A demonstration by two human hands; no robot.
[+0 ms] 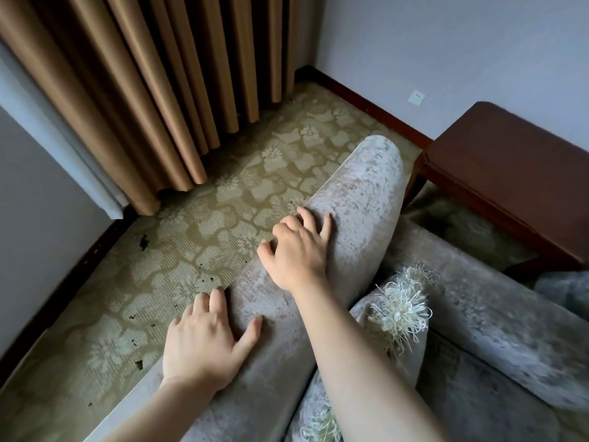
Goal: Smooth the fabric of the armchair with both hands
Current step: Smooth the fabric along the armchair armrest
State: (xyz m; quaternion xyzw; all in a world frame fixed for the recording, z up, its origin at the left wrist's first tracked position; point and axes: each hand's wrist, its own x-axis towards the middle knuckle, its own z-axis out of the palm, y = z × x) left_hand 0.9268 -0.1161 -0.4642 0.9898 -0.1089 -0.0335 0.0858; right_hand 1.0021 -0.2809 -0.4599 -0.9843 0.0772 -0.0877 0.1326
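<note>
A grey velvety armchair [360,199] fills the lower right of the frame, its rounded armrest running from the bottom edge up toward the centre. Both hands lie on that armrest. The left hand [204,349], low and left of centre, rests palm-down on the outer edge of the fabric with its fingers spread, the fingertips reaching over the side toward the floor and the thumb splayed out onto the top. The right hand [298,250], higher up near the centre, also sits on the armrest with its fingers apart but curled, the tips pressing into the cloth; neither hand grips anything. Just right of the right forearm a cushion [398,307] with a pale stringy tuft lies on the seat. A patterned olive carpet [223,199] covers the floor to the left, tan curtains [143,90] hang in the upper left, and a dark wooden table [510,164] stands at the right edge below a wall socket [417,97].
</note>
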